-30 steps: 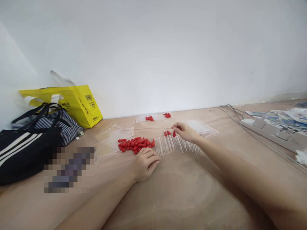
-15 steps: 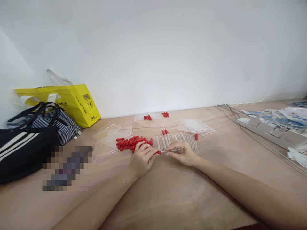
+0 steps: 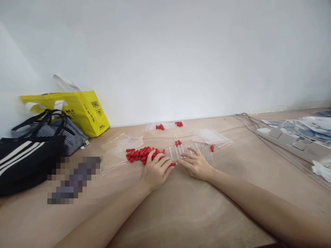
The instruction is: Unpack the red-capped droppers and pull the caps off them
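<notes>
Near the middle of the table, my left hand (image 3: 157, 170) is closed, its thumb and forefinger at a red rubber bulb (image 3: 173, 164). Its other fingers lie against a pile of red rubber bulbs (image 3: 141, 154). My right hand (image 3: 197, 164) rests over a row of clear glass dropper tubes (image 3: 170, 154) with its fingers stretched out and apart. Whether a tube sits in the held bulb is hidden by the fingers. Just behind the row lie two droppers with red bulbs (image 3: 178, 142). A single red bulb (image 3: 212, 148) stands at the row's right end.
Clear plastic bags (image 3: 212, 137) lie behind the tubes, and more bags (image 3: 124, 146) at left. A farther bag (image 3: 168, 126) has red-bulbed droppers. A yellow bag (image 3: 88, 113) and black bag (image 3: 28, 158) stand left; a power strip (image 3: 289, 143) with cables is right.
My right hand's pinch near the red bulb has loosened, and its fingers have spread flat over the glass tubes. My left hand stays at the bulb, nearly still.
</notes>
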Demonstrator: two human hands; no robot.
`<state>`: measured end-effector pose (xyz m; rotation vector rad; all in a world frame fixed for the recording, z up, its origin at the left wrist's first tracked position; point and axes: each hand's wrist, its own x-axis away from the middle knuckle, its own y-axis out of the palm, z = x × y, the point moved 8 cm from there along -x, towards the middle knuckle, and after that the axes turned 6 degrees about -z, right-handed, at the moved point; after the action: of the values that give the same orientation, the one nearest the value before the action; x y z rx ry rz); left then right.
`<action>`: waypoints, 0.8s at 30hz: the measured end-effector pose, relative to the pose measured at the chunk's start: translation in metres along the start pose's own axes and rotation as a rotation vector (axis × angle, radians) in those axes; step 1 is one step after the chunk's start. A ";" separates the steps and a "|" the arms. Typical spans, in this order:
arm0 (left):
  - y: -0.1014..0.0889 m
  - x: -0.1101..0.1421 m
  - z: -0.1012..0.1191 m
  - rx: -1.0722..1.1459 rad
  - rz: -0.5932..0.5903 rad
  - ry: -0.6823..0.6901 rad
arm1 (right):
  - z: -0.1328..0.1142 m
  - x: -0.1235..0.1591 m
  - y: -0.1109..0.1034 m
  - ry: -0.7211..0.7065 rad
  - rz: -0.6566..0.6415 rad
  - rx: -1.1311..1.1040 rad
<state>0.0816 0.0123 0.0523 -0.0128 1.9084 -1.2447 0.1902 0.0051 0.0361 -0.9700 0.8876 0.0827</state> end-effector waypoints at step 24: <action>0.008 -0.001 0.005 0.027 -0.148 0.072 | -0.004 -0.005 -0.008 0.066 -0.038 -0.063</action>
<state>0.0888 0.0128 0.0464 -0.0978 1.9819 -1.3864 0.1881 -0.0008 0.0439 -1.0525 0.9309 0.0467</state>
